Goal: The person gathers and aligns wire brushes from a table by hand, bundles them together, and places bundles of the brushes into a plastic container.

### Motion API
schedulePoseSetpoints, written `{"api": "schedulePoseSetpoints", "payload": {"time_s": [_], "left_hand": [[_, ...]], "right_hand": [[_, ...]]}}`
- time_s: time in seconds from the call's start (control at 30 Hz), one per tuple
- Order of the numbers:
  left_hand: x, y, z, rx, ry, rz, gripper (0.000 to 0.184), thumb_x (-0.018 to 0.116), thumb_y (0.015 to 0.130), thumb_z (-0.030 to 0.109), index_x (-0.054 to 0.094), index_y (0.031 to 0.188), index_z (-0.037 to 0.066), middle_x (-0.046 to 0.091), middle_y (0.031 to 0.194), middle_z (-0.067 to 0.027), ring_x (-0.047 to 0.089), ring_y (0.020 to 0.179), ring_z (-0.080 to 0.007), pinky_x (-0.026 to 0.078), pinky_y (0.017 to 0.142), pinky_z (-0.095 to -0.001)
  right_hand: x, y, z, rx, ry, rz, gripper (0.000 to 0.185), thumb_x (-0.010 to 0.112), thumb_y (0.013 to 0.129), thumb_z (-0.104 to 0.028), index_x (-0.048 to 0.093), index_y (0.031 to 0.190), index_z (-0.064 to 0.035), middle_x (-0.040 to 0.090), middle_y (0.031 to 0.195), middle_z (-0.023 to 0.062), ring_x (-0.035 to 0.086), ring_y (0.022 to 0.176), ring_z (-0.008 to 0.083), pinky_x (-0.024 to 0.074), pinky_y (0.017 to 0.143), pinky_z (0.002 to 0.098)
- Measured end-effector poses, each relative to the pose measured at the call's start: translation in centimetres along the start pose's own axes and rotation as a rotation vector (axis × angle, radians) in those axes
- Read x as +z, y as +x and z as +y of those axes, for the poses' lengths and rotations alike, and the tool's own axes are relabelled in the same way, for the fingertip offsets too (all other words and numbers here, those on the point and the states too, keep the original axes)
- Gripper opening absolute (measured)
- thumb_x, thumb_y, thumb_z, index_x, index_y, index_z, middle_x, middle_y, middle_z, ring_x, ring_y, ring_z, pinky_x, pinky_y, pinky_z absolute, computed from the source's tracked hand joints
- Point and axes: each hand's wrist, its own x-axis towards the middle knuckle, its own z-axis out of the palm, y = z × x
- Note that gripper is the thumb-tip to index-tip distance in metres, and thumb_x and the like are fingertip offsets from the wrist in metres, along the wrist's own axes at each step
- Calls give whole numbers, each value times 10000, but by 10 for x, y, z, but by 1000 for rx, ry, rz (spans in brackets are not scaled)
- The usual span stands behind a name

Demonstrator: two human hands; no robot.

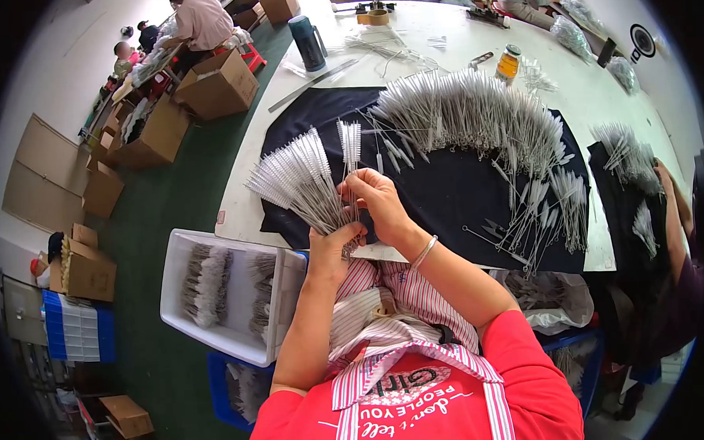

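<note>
My left hand is closed around the wire stems of a fanned bundle of white-bristled straw brushes. Just above it, my right hand pinches the stems of a few more straw brushes, held upright beside the bundle. Both hands are close together over the near edge of a dark cloth. A large heap of similar brushes lies on the cloth ahead and to the right. Smaller loose brushes and a pair of scissors lie at the right.
A white bin with brushes stands at my left, a blue crate below it. On the white table are a dark flask, a metal ruler, tape and a jar. A co-worker's arm is at the right.
</note>
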Motion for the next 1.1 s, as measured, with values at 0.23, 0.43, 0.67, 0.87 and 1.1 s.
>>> {"api": "schedulePoseSetpoints", "payload": {"time_s": [0.23, 0.43, 0.67, 0.87, 1.1], "left_hand": [[-5, 8, 10, -40, 22, -15, 273, 611, 707, -48, 560, 969, 8, 600, 863, -80, 608, 640, -181, 504, 507, -286], [-5, 16, 14, -73, 30, -137, 213, 598, 689, -50, 572, 895, -1, 593, 787, -81, 608, 621, -197, 506, 507, -277], [1, 26, 16, -76, 50, -117, 274, 608, 676, -51, 573, 943, 0, 602, 822, -84, 611, 629, -195, 502, 493, -279], [7, 20, 17, 25, 25, -89, 377, 603, 685, -75, 544, 1050, -3, 628, 820, -86, 617, 603, -188, 474, 459, -262], [14, 8, -1, -35, -14, 7, 610, 647, 660, -54, 420, 1223, 9, 594, 895, -107, 607, 631, -183, 478, 480, -261]], "right_hand": [[4, 7, -22, 133, -126, -154, 279, 694, 798, -207, 583, 953, -4, 586, 801, 20, 517, 627, 68, 418, 536, 209], [-9, 13, -17, 100, -167, -124, 252, 726, 759, -160, 593, 906, -3, 605, 748, 29, 553, 618, 91, 450, 518, 231], [1, 10, -24, -46, -21, 69, 465, 722, 750, -114, 462, 1106, 36, 627, 799, 76, 599, 698, 118, 476, 603, 248], [1, 10, -17, -45, -52, 106, 243, 618, 817, -65, 540, 1011, 57, 616, 809, 77, 591, 690, 116, 497, 561, 236], [14, 2, -34, 86, -48, 417, 194, 605, 809, -146, 623, 949, -13, 567, 795, 13, 500, 715, 129, 493, 475, 275]]}}
